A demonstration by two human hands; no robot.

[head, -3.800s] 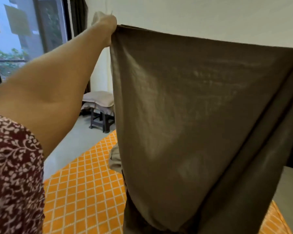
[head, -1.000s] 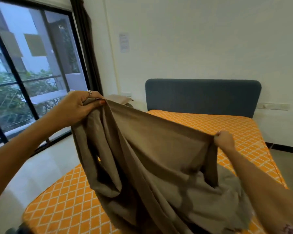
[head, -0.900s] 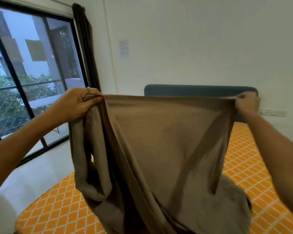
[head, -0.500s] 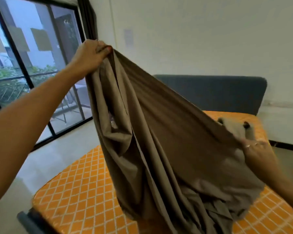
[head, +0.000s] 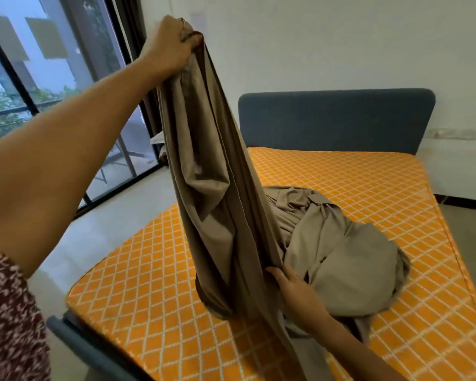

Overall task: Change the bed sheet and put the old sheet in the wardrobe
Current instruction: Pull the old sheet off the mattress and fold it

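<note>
Head view looks forward and down, close over the bed (head: pixel 341 188).

This is a bedroom in a home. A big bed (head: pixel 341 204) fills most of the room, with an orange mattress (head: pixel 355 188) marked in white diamond lines. A padded blue headboard (head: pixel 335 119) stands at the far end, well beyond the fingers (head: pixel 279 276) of the lower hand. A plain white wall (head: pixel 327 42) rises behind it, with a switch plate (head: pixel 451 134) to the right of the headboard. To the left of the raised fingers (head: pixel 186 34) is a tall glass door (head: pixel 39 78) with a dark frame and a dark curtain (head: pixel 132 37) beside it. Green plants and another building show outside. The floor (head: pixel 116 215) is pale and smooth.
</note>
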